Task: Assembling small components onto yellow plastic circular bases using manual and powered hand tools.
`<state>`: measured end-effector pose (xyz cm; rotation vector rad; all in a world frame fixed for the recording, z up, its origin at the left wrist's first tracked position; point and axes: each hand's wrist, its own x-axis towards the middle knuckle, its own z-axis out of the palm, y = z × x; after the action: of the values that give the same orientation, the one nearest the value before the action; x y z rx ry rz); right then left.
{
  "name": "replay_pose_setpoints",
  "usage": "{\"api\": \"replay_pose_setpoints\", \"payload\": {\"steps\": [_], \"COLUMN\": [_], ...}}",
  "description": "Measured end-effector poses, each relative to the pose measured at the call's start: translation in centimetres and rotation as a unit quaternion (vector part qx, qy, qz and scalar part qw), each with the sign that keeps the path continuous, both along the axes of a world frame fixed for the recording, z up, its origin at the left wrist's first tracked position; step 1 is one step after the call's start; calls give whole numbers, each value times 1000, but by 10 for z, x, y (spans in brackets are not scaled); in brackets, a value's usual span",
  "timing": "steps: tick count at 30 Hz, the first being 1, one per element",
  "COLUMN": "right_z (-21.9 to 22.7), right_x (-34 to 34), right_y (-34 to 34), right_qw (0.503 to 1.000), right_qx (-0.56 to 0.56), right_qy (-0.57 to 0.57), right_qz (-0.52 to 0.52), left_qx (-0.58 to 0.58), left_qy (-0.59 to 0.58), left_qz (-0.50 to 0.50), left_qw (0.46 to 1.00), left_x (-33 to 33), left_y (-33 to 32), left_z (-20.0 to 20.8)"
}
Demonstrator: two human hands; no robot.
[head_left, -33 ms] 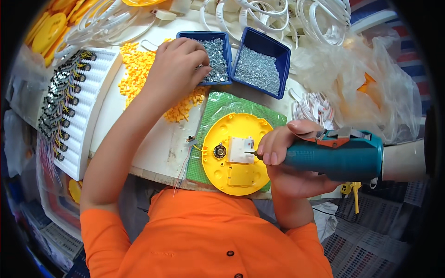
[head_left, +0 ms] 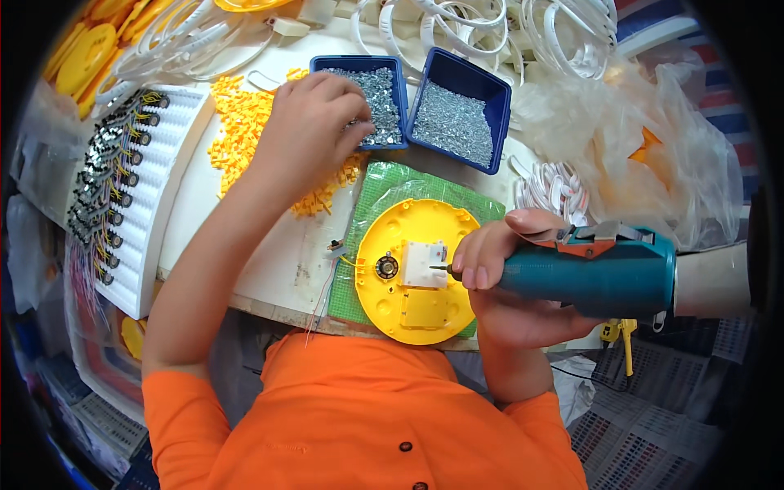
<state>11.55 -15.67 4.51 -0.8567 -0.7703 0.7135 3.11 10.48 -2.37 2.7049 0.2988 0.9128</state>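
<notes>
My left hand (head_left: 314,122) reaches over the left blue tray (head_left: 398,102) of small metal screws, its thumb and fingers drawn together at the pile. Whatever they pinch is hidden. In my right hand (head_left: 510,278) lies a teal electric screwdriver (head_left: 584,278), held level with its bit pointing left. The bit's tip is over a white box-shaped part (head_left: 420,263) inside a round yellow casing (head_left: 380,306). A small round black speaker (head_left: 386,267) sits beside that white part. Thin wires lead from the casing to a small grey switch (head_left: 336,249) at its left.
Under the casing is a green mat (head_left: 384,184). A second blue tray (head_left: 500,131) holds more metal pieces. Small yellow parts (head_left: 237,122) are heaped at left, near a white foam tray (head_left: 163,196) of wired speakers. White rings (head_left: 465,24) and clear plastic bags (head_left: 621,139) lie beyond.
My left hand's fingers have shifted very slightly at the left tray. The screwdriver and the yellow casing stay where they were.
</notes>
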Motion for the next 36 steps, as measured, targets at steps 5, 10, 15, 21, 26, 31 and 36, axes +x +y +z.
{"api": "replay_pose_setpoints", "payload": {"steps": [5,10,15,21,26,31,36], "right_z": [-1,-2,-5,2,-1,-2,-2], "right_x": [0,-4,-4,-15,-14,-13,-12], "right_y": [1,13,16,19,21,21,16], "right_qw": [987,985,983,998,996,997,998], "right_qx": [72,84,85,15,40,29,0], "right_qy": [103,100,67,57,64,52,44], "right_qz": [99,116,146,36,45,51,38], "left_qx": [-107,-177,-222,-264,-348,-306,-211], "left_qy": [-17,-12,-16,-26,-49,-24,35], "left_qz": [-89,-138,-121,-123,-130,-133,-129], "left_qw": [990,974,967,956,927,942,968], "left_x": [-39,-61,-63,-65,-65,-68,-83], "left_y": [-67,-105,-114,-115,-120,-118,-106], "left_z": [13,-4,-15,-18,-24,-25,-2]}}
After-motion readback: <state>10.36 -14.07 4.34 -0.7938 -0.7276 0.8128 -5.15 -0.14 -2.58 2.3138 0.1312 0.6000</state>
